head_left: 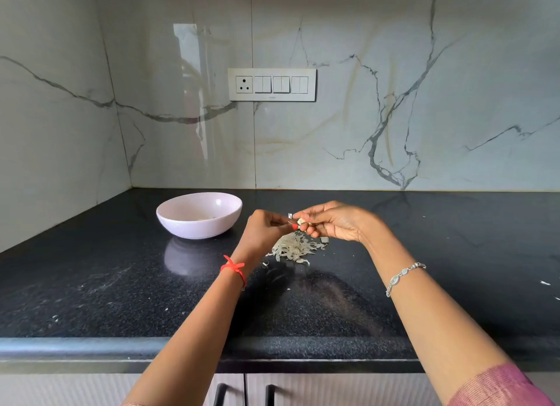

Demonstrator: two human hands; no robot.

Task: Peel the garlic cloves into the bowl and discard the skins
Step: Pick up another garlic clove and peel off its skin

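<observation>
Now, pinching a garlic clove [301, 221] at right hand [333, 224] fingertips, left hand [263, 230] curled tight onto its other end; pile of skins [292, 248] at six o'clock, bowl [181, 228] at ten.

I read this as a home kitchen: black granite countertop [106, 284], marble-look backsplash [409, 57], a switch panel [271, 84] with 1 socket, 2 black cabinet handles [219, 395] below the counter edge, a bowl [197, 228].
</observation>
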